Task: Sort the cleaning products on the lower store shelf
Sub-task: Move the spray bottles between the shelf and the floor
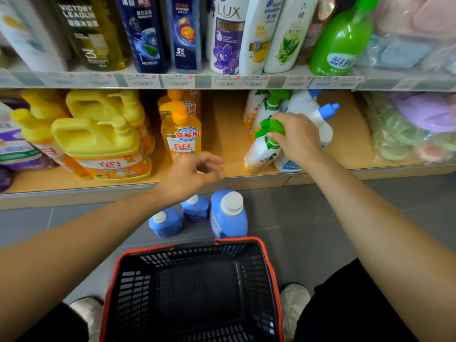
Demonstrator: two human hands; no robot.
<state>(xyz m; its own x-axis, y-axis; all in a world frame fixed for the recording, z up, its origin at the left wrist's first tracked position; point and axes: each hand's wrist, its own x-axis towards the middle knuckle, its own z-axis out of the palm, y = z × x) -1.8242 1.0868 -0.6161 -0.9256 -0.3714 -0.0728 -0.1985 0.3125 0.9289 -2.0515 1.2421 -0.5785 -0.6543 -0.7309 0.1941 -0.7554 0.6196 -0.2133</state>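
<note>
A grey tiled floor (308, 218) runs up to a store rack with two boards. The lower shelf (222, 134) is tan wood. Toward its left end stand yellow jugs (98, 144) of orange liquid, labelled "立白". Just right of them is an orange pump bottle (181, 134) with the same mark and a blue badge reading "食品用".

Right of the shelf's middle, near the front edge, the right hand (296, 137) grasps a white spray bottle (262, 151) by its green trigger head; the bottle leans to the left. White bottles with blue caps (323, 119) crowd just behind it, and more green-trigger sprays sit toward the back. At the right end lie clear bags of pastel goods (407, 129).

The left hand (195, 174) hangs before the front edge, its fingers loosely curled and holding nothing.

On the upper shelf (202, 81), the price tags are too blurred to read. Above them stand a white "LUX" bottle (227, 33), a dark "VICTORY LEAGUE" bottle (93, 33) and a green spray bottle (343, 38).

On the floor, three blue bottles (229, 215) with white caps stand beside a red-rimmed black basket (172, 248).
</note>
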